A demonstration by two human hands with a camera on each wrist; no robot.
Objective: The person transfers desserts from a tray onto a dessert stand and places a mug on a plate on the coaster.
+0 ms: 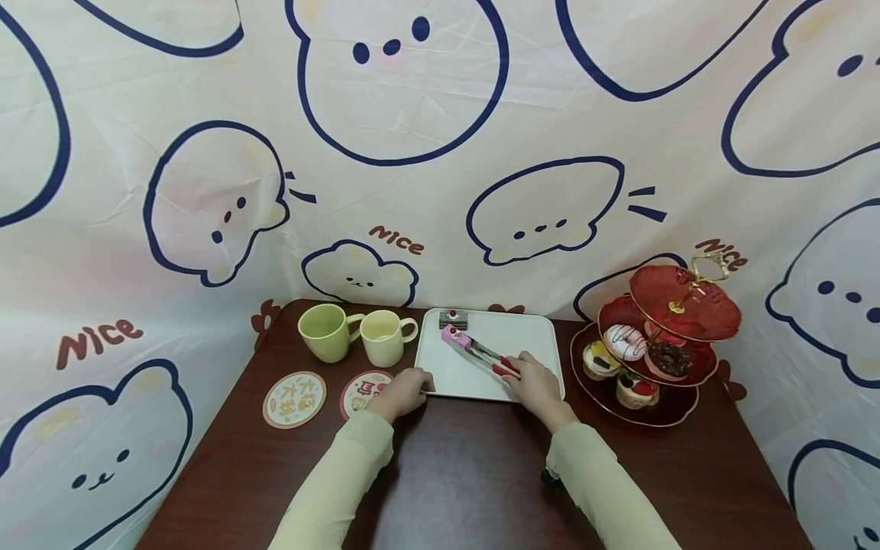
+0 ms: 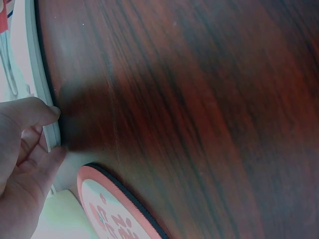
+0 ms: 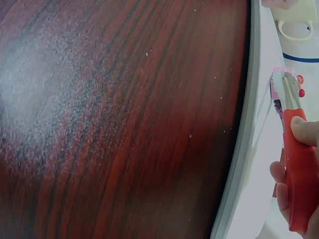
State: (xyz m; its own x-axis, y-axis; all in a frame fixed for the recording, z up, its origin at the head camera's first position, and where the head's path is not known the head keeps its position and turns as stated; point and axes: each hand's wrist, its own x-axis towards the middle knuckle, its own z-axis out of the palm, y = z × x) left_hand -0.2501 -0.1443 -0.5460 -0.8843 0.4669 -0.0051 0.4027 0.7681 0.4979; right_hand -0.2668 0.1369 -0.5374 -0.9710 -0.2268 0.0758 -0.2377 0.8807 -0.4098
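Note:
A white tray [image 1: 529,336] lies at the back middle of the table. My left hand [image 1: 404,391] pinches its near left corner between thumb and fingers, as the left wrist view shows up close. In my right hand [image 1: 538,386] I grip red-handled tongs [image 1: 485,356] above the tray. Their metal tips are around a pink cake slice [image 1: 454,333] topped with a red cherry. Whether that slice touches the tray, I cannot tell. Just behind it, a dark chocolate cake slice [image 1: 453,321] sits on the tray's back left part.
Left of the tray stand a green mug [image 1: 326,336] and a cream mug [image 1: 382,341]. Two round coasters, an orange-edged one [image 1: 294,399] and a red-edged one [image 1: 359,388], lie nearer. At right rises a red tiered stand [image 1: 701,309] bearing donuts and tarts. A patterned curtain [image 1: 440,198] hangs behind.

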